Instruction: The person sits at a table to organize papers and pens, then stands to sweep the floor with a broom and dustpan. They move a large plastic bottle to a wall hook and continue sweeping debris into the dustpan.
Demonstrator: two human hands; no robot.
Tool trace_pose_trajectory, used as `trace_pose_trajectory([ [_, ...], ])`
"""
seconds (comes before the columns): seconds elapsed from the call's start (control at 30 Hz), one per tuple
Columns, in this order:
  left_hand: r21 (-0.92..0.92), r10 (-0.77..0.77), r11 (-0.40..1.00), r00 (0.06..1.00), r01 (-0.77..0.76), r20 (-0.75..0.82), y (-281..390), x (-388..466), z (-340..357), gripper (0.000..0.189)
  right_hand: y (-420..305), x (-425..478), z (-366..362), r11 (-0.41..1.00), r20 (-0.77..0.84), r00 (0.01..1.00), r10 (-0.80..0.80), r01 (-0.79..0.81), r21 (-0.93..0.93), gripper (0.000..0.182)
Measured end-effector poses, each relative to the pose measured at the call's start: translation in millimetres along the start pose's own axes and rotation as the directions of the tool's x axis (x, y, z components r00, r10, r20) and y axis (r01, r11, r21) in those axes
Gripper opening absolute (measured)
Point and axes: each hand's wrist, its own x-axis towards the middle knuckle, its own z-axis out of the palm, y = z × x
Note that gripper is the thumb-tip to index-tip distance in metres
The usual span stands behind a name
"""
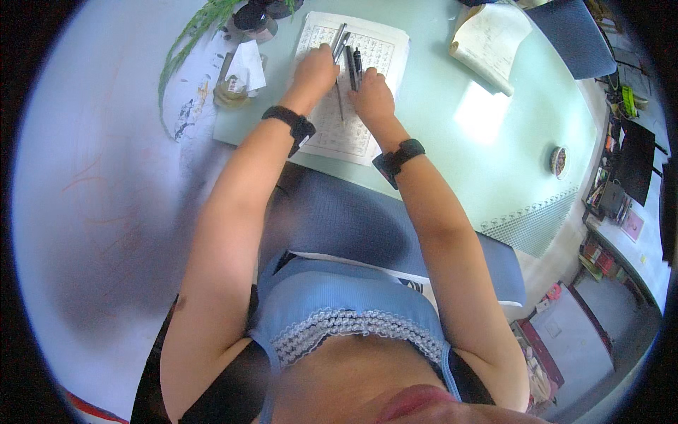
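My left hand (316, 73) is closed around slim pens. A silver pen (339, 36) and a darker grey one (341, 46) stick out past its fingers. Below that hand a thin dark rod (339, 103) with a pale tip points toward me; whether it is held or lies on the paper is not clear. My right hand (375, 96) has its fingertips on the lower ends of a black pen (350, 68) and a black clip pen (358, 59). Beneath both hands lies a stack of paper sheets (392, 47) covered in handwritten characters.
The pale green tabletop (439, 143) bears a partly rolled paper scroll (492, 47), a small round dish (559, 162) and a studded translucent mat (535, 222). To the left stand a glass container (229, 98) with white tissue (248, 66), dark jars (254, 21) and a green plant (196, 37).
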Motion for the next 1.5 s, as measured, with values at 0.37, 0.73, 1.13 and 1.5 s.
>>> trace_pose_trajectory([
  [0.37, -0.206, -0.145, 0.965, 0.984, 0.163, 0.1, -11, -35, 2, 0.027, -2, 5, 11, 0.989, 0.222, 0.968, -0.116, 0.093, 0.112, 0.032],
  [0.73, 0.063, -0.061, 0.996, 0.995, 0.055, 0.085, 21, -39, -8, 0.052, 82, 40, -65, 0.998, -0.389, 0.921, 0.013, -0.038, -0.059, 0.034],
  [1.13, 0.418, 0.01, 0.908, 0.999, -0.027, 0.045, 22, -41, 32, 0.02, 176, 70, -130, 0.741, -0.243, 0.97, 0.0, -0.163, -0.652, 0.033],
  [1.5, -0.239, 0.031, 0.97, 0.999, -0.033, -0.013, 35, -49, -34, 0.034, 101, 17, -177, 0.97, -0.089, 0.993, 0.083, -0.06, 0.234, 0.043],
])
